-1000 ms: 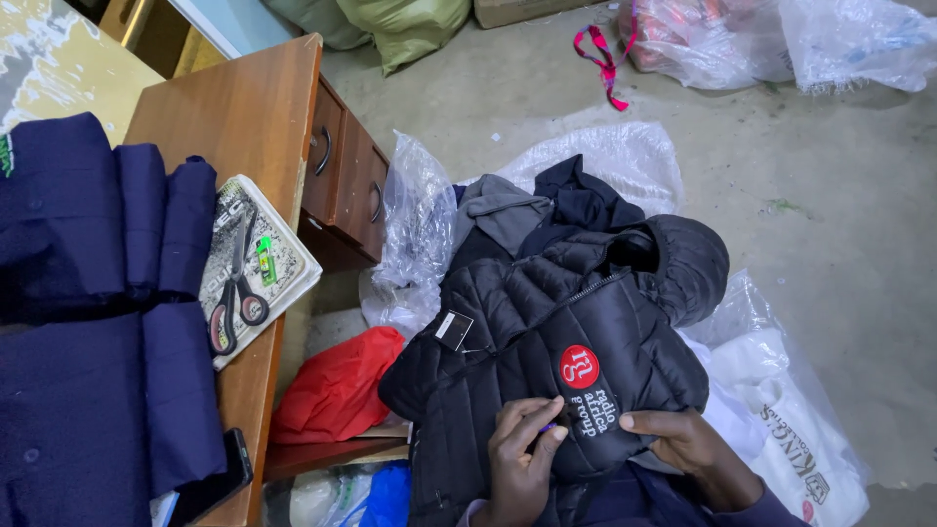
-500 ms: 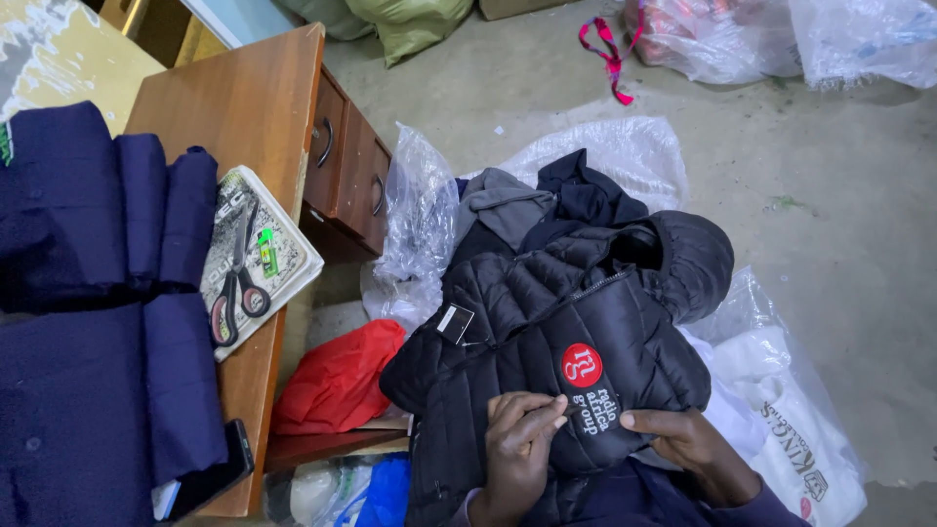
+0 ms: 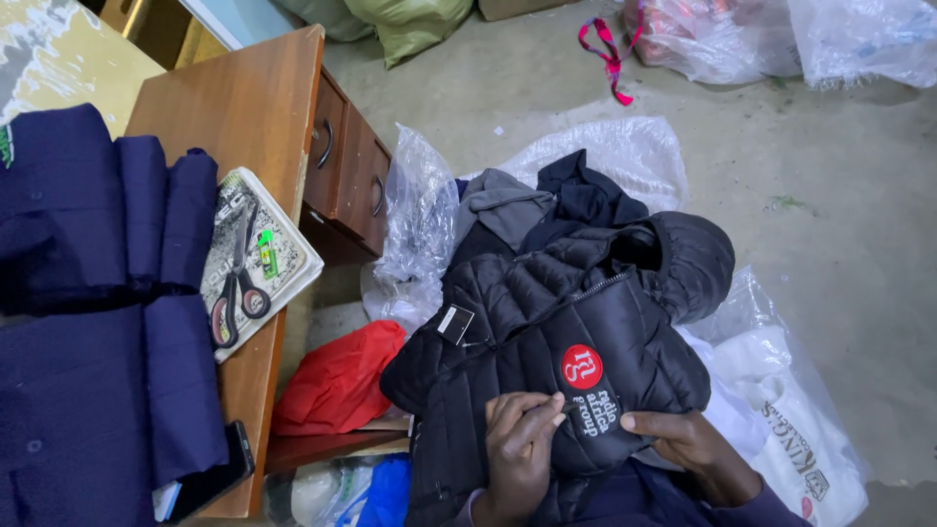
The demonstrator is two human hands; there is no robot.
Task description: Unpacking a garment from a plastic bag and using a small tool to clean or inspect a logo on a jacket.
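Hands are working at the lower centre of the frame, on the black quilted jacket (image 3: 576,332) that is lying across our lap, over clear plastic bags (image 3: 625,156) on the floor. Our left hand (image 3: 517,449) is curling its fingers and pinching at the fabric beside the red round badge (image 3: 583,366); whether it is holding a small tool, we cannot tell. Our right hand (image 3: 688,444) is lying fairly flat, thumb pressing the cloth taut just right of the white lettering. To do this well, we are judging that the right hand should be keeping the panel stretched while the left is picking finely. Scissors (image 3: 234,283) are resting on the wooden desk (image 3: 244,107) at the left, beside folded navy garments (image 3: 88,224).
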